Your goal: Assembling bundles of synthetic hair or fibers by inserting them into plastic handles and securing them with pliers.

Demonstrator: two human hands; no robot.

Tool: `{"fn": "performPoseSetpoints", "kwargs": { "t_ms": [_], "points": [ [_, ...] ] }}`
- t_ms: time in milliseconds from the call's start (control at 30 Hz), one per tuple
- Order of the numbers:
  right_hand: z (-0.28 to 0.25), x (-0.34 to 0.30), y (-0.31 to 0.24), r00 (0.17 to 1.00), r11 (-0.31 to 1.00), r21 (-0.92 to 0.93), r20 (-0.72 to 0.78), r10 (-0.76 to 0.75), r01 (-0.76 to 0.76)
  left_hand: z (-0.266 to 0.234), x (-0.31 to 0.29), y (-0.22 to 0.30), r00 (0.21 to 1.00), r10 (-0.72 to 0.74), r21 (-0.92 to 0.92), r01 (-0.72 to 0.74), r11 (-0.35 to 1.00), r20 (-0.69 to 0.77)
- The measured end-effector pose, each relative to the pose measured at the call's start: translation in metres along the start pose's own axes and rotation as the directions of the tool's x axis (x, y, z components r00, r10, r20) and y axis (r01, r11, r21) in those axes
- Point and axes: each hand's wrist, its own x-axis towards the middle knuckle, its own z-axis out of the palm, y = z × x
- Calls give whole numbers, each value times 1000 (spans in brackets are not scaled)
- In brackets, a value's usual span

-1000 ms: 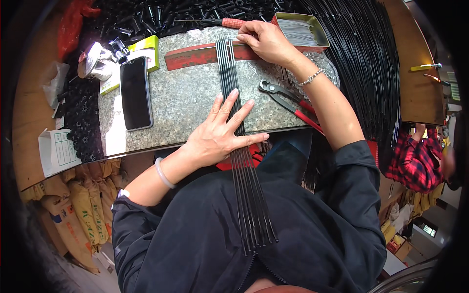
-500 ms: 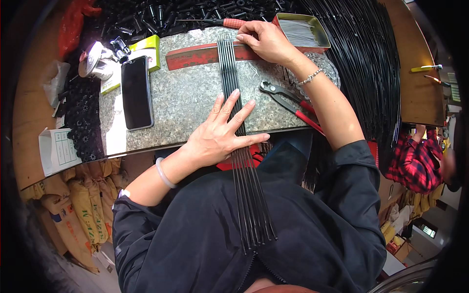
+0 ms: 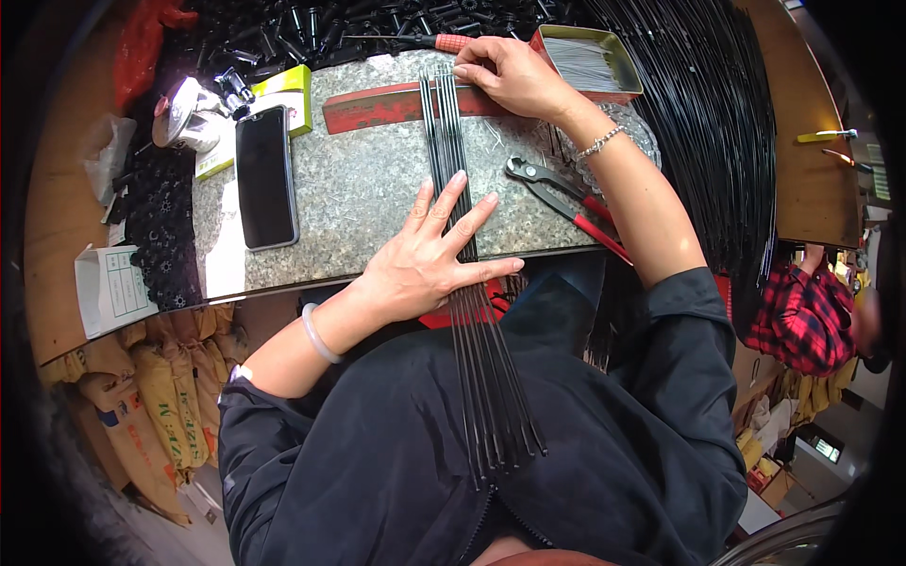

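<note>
A row of thin black rods (image 3: 447, 141) runs from the stone slab (image 3: 363, 203) toward me. Their far ends lie across a worn red bar (image 3: 373, 110), and their near ends fan out over my dark jacket. My left hand (image 3: 415, 264) rests flat on the rods, its fingers spread. At the far tips is my right hand (image 3: 519, 80), thumb and forefinger pinched together beside the rods. Whatever lies between those fingertips is too small to make out. Red-handled pliers (image 3: 557, 193) lie on the slab below my right wrist.
A tin of thin wires (image 3: 585, 64) stands right of my right hand, with a red-handled tool (image 3: 453, 43) behind. A phone (image 3: 265, 179) lies at left. Black fittings (image 3: 311, 28) pile up at the back; long black rods (image 3: 708, 123) cover the right. Someone in plaid (image 3: 802, 316) is at right.
The rods have parted into two groups at their far ends, leaving a narrow gap. Their near ends have shifted a little right. Both hands keep nearly the same pose.
</note>
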Motion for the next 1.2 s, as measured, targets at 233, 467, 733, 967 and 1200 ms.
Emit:
{"fn": "performPoseSetpoints", "kwargs": {
  "t_ms": [233, 467, 733, 967, 1200],
  "points": [
    [-2, 1, -1, 996, 993, -73, -16, -89, 88, 0, 0, 0, 1000, -16, -43, 16, 999, 1],
    [2, 0, 5, 996, 996, 36, -42, -81, 83, 1, 1, 0, 1000, -18, 2, 18, 1000, -3],
    [4, 1, 6, 986, 989, -27, -70, -149, 147, -2, 2, 0, 1000, -30, -59, 31, 998, 7],
    [4, 5, 5, 969, 970, -88, -80, -232, 225, -1, 1, -1, 999, -22, -67, 20, 998, -31],
    [9, 3, -3, 990, 992, -25, -75, -122, 120, -1, 0, -1, 999, -35, -84, 34, 996, -11]
  ]
}}
